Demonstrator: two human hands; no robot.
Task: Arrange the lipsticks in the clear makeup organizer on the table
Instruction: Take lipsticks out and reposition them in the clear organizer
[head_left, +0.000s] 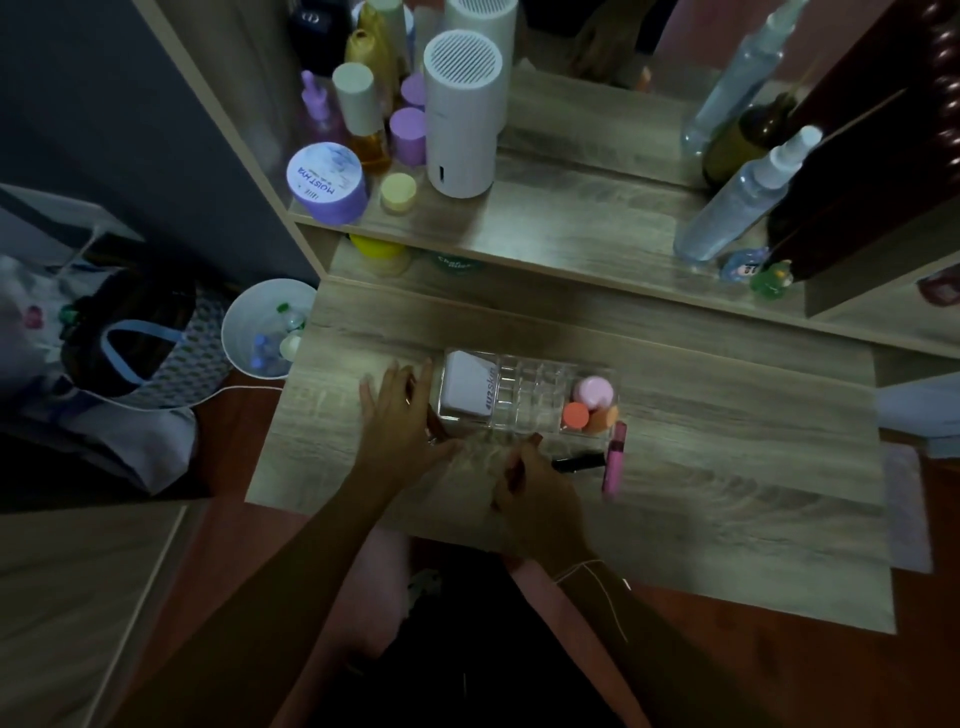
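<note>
The clear makeup organizer (524, 389) sits in the middle of the wooden table (727, 467). Its left bay holds a white compact (467, 387), its right bay pink and orange sponges (589, 402), and its small middle slots look empty. My left hand (397, 415) lies to the left of the organizer, closed around a dark reddish lipstick (436, 423). My right hand (535, 491) is in front of the organizer, its fingers curled around a thin dark lipstick. A black lipstick (579, 461) and a pink lipstick tube (614, 460) lie on the table just right of that hand.
A raised shelf (545, 228) behind carries a white cylindrical device (462, 114), purple jars, bottles and spray bottles (748, 192). A white bin (265, 327) stands on the floor at the table's left edge, with bags beside it.
</note>
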